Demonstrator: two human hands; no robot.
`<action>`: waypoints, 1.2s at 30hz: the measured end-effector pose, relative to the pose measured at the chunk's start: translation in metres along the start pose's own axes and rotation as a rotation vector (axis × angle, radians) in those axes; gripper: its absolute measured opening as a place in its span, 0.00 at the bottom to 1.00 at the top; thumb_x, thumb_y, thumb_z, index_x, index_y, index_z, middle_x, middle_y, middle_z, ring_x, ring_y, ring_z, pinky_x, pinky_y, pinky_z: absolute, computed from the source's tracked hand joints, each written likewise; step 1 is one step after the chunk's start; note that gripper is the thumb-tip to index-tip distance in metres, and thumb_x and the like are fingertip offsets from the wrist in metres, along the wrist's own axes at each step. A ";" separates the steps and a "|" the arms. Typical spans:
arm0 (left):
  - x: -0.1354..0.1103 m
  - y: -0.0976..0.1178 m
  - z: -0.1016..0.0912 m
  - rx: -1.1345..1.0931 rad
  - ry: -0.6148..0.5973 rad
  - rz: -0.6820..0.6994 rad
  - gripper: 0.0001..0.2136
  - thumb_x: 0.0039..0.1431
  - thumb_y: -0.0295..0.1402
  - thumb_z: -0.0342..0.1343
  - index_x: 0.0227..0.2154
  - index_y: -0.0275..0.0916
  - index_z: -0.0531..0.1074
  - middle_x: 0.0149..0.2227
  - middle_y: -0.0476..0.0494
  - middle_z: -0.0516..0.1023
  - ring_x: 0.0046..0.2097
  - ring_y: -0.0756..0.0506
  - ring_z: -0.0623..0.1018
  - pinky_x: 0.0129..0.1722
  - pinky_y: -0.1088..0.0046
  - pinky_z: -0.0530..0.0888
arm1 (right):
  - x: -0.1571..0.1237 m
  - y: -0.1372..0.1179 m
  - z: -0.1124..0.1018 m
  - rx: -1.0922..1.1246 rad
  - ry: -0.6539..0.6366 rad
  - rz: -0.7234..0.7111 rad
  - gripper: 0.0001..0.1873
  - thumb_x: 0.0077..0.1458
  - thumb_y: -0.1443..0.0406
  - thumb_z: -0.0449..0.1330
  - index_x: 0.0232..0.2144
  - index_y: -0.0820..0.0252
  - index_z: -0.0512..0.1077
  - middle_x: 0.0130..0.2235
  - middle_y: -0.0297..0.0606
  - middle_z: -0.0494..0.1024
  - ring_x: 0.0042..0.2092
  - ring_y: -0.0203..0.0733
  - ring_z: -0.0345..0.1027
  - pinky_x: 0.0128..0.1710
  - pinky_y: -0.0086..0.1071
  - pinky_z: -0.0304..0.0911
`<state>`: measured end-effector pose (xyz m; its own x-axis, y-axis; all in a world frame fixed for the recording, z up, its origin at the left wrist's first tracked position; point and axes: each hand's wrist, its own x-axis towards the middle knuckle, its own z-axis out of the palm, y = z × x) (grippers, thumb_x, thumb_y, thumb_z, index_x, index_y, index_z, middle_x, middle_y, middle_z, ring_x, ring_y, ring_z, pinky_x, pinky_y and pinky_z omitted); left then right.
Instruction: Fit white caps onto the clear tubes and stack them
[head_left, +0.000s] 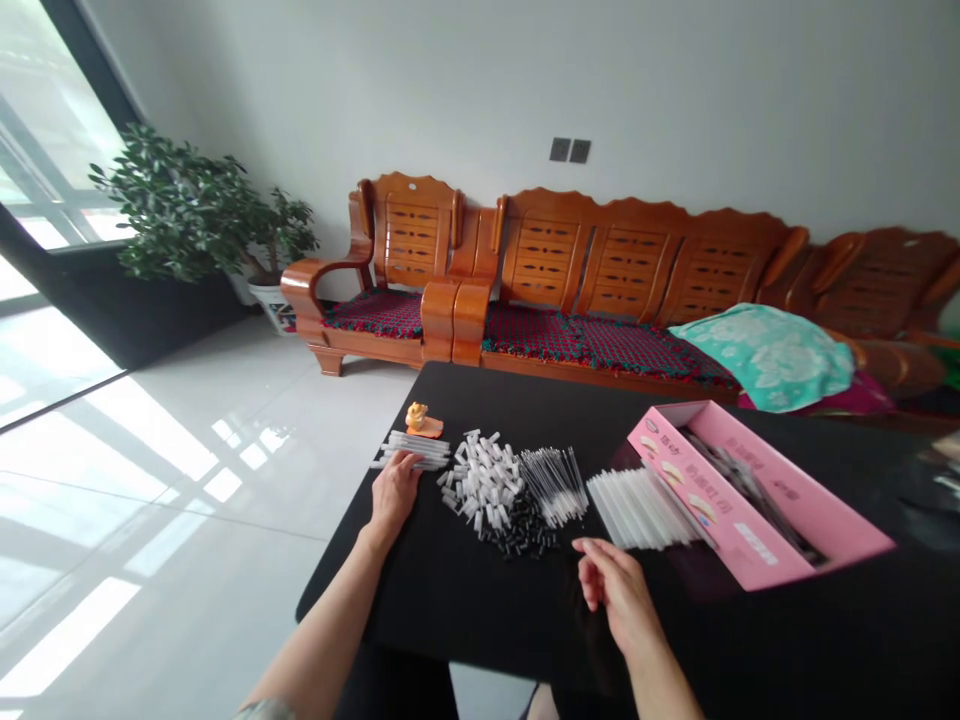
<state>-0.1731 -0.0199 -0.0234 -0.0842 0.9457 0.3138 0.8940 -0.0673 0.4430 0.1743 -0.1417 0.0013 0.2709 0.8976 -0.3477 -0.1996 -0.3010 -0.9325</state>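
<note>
My left hand (396, 492) is at the left side of the black table, fingers bent over the near side of a small row of translucent tubes (426, 452). Its fingertips close on one of them, partly hidden by the hand. My right hand (613, 588) hovers near the table's front, index finger stretched out, the others loosely curled, with nothing seen in it. Between the hands lie a heap of short white, translucent pieces (487, 478), a scatter of small black plugs (525, 530) and a fan of thin rods (556, 482). Beyond my right fingertips lies a row of whitish tubes (641, 508).
A long pink box (720, 500) with dark contents stands on the right of the table (465, 610). A small yellow figurine (416, 414) sits behind the left tubes. Wooden sofas (555, 250) line the wall, and a potted plant (195, 210) stands at left.
</note>
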 end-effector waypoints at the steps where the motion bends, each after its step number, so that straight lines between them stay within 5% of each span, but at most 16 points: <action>1: 0.001 0.000 0.001 0.003 -0.005 -0.003 0.11 0.61 0.30 0.52 0.44 0.44 0.75 0.48 0.46 0.76 0.43 0.45 0.77 0.36 0.74 0.71 | 0.001 0.002 0.000 -0.006 0.001 0.006 0.25 0.42 0.49 0.68 0.33 0.65 0.74 0.17 0.30 0.70 0.15 0.31 0.58 0.12 0.23 0.50; 19: 0.009 0.000 0.004 0.010 0.039 -0.035 0.12 0.58 0.27 0.52 0.42 0.46 0.76 0.48 0.47 0.75 0.44 0.45 0.77 0.36 0.74 0.72 | 0.002 0.005 0.000 -0.018 -0.069 -0.011 0.25 0.41 0.49 0.68 0.32 0.64 0.74 0.17 0.29 0.68 0.15 0.30 0.57 0.12 0.23 0.52; 27: -0.009 0.011 0.007 -0.089 0.189 -0.082 0.14 0.58 0.32 0.53 0.46 0.42 0.74 0.46 0.44 0.76 0.35 0.47 0.76 0.37 0.73 0.71 | -0.001 0.006 -0.007 -0.028 -0.109 -0.066 0.23 0.47 0.50 0.63 0.34 0.65 0.73 0.17 0.29 0.69 0.15 0.31 0.58 0.13 0.24 0.52; 31: -0.022 0.024 0.011 -0.136 0.186 -0.095 0.13 0.57 0.34 0.52 0.43 0.41 0.75 0.40 0.45 0.77 0.31 0.48 0.74 0.36 0.73 0.70 | 0.008 -0.005 -0.027 -0.322 0.031 -0.200 0.18 0.53 0.52 0.57 0.33 0.63 0.73 0.17 0.30 0.69 0.15 0.34 0.60 0.14 0.26 0.52; 36: -0.025 0.024 0.010 -0.190 0.190 -0.176 0.12 0.56 0.34 0.52 0.38 0.38 0.77 0.36 0.44 0.78 0.33 0.46 0.75 0.39 0.71 0.70 | 0.026 -0.021 -0.040 -1.153 0.298 -0.461 0.08 0.57 0.65 0.56 0.33 0.60 0.75 0.29 0.42 0.79 0.33 0.44 0.75 0.31 0.30 0.61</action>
<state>-0.1457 -0.0422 -0.0290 -0.3268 0.8731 0.3617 0.7616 0.0166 0.6479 0.2231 -0.1248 0.0075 0.3263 0.9315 0.1607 0.8579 -0.2205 -0.4640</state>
